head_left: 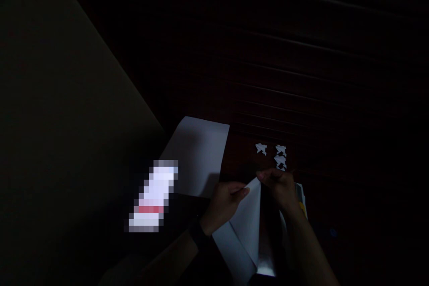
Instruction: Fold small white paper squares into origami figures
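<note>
A white sheet of paper (250,219) is held up between my two hands, with one part folded over into a long triangle. My left hand (228,201) pinches its left edge near the top, thumb and fingers closed on it. The pointed top corner sits in the closed fingertips of my right hand (278,185). Beyond my hands lie several small folded paper figures (261,149), jagged in outline, most of them in a column at the right. Another flat white sheet (201,152) rests beyond my left hand.
A bright, blurred-out phone-like screen (152,196) glows at the left. Under my right forearm is a stack of something with a yellow patch (302,208). A pale slanted surface (67,120) fills the left side. The room is very dark, and horizontal lines cross the dark background.
</note>
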A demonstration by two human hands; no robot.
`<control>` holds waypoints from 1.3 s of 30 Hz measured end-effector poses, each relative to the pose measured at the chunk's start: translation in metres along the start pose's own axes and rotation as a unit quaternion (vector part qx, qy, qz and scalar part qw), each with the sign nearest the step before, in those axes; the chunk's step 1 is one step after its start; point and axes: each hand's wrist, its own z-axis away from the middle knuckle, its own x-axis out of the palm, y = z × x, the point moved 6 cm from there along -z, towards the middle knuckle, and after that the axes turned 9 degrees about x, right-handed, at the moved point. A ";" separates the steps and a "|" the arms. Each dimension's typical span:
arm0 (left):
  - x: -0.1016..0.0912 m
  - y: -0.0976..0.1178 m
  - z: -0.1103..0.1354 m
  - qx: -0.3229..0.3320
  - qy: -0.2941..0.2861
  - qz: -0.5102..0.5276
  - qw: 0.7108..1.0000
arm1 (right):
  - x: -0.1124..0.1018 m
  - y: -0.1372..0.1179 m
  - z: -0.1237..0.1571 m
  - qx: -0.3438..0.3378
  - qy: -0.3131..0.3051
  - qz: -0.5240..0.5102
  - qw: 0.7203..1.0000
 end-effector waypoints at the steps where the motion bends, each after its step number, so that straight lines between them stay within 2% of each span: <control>1: 0.000 0.001 0.000 -0.001 0.000 0.000 1.000 | 0.000 0.001 0.000 0.003 -0.002 -0.008 1.000; 7: 0.000 0.000 0.000 -0.002 -0.006 0.007 1.000 | -0.001 0.007 -0.004 0.009 -0.015 -0.059 0.998; 10: 0.000 -0.002 -0.001 0.001 -0.003 0.019 1.000 | 0.001 0.002 -0.003 -0.024 -0.009 -0.038 0.999; 12: -0.003 -0.003 -0.002 0.002 0.015 0.024 1.000 | 0.007 -0.003 -0.001 -0.037 -0.032 -0.007 0.999; 15: -0.008 -0.003 -0.004 -0.007 0.051 0.029 0.998 | 0.018 -0.003 0.003 -0.021 -0.077 0.006 0.997; 23: -0.012 -0.004 -0.002 -0.060 0.055 0.071 0.994 | 0.022 0.013 0.000 0.031 -0.091 -0.058 0.994; 26: -0.012 -0.006 -0.002 -0.074 0.052 0.088 0.992 | 0.020 0.012 -0.001 0.025 -0.082 -0.041 0.995; 32: -0.017 -0.006 -0.004 -0.046 0.079 0.084 0.992 | 0.024 0.004 0.003 0.015 -0.080 0.026 0.996; 39: -0.016 -0.008 -0.005 -0.060 0.054 0.058 0.995 | 0.020 0.004 0.003 0.021 -0.032 0.026 0.999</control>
